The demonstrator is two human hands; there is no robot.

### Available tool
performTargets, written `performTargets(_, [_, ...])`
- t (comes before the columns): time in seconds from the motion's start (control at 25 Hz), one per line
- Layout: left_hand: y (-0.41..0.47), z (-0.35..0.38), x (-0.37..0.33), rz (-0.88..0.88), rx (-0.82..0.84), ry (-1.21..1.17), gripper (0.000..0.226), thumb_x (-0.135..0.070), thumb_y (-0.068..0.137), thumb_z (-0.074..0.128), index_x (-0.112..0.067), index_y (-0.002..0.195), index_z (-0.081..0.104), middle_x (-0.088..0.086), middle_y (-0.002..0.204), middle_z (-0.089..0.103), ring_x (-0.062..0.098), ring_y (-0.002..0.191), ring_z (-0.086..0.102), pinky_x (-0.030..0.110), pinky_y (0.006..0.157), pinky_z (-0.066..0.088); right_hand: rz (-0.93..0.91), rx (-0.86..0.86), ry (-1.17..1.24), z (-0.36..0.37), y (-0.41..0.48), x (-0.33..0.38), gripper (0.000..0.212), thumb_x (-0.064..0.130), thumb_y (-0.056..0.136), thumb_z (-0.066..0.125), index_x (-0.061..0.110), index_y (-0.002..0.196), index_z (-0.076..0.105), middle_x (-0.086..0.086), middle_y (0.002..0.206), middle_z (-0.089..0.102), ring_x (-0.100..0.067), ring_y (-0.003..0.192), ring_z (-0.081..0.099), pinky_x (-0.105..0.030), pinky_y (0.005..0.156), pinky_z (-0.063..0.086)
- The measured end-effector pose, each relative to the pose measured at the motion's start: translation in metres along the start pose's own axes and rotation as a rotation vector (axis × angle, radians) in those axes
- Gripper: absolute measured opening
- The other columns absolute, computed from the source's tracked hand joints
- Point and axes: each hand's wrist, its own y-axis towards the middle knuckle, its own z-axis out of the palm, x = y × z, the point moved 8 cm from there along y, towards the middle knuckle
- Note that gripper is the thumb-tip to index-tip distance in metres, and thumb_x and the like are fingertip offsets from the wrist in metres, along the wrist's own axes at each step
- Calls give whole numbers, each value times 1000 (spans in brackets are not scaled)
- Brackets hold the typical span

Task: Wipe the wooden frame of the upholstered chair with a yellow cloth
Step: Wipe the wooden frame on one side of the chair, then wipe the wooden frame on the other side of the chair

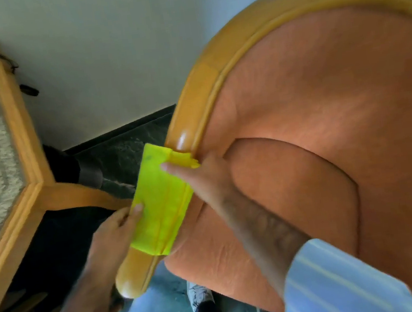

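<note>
The folded yellow cloth lies draped over the wooden armrest of the orange upholstered chair, between the two hands. The left hand pinches the cloth's lower left edge — thumb on top, fingers closed on it. The right hand presses its extended fingers flat on the cloth's upper end, beside the curved frame.

Folded yellow cloth lies draped over the chair's glossy wooden armrest, beside orange upholstery.
</note>
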Motion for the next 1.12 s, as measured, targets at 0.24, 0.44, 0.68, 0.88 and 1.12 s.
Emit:
performTargets(0.24, [-11,-13,-13,169,-114,-57,9,-35,93,72,-27,90,74,-1,95,78,23,94,72,24,73,55,-36,45,-201,4,-4,1,46,39,76,89,6,104,75,-16,111,78,-33,104,73,-39,85,60])
performTargets(0.44, [-61,24,-76,286,-28,-270,31,-47,82,71,-23,101,73,-4,96,81,3,85,75,18,71,61,-163,-96,-8,-91,-23,19,33,29,72,92,8,78,67,-14,82,74,-33,80,68,-40,64,45])
performTargets(0.68, [-135,173,-150,366,430,-397,20,-17,79,74,-18,99,75,3,106,82,13,90,78,26,70,65,-76,-233,73,-258,-68,-47,31,22,80,86,21,61,62,7,58,59,-11,56,52,-32,57,42])
performTargets(0.88, [-213,295,-172,348,718,-353,26,-20,76,78,-14,101,72,5,109,80,23,90,78,34,68,64,69,-426,11,-373,-146,-147,23,18,82,84,14,104,78,-4,101,82,-16,90,74,-37,80,59])
performTargets(1.12, [-305,416,-144,287,890,-239,22,-10,89,77,-31,87,70,-1,101,81,16,93,78,31,67,63,225,-774,115,-452,-249,-255,35,22,68,96,30,87,68,-1,88,78,-16,83,76,-41,81,66])
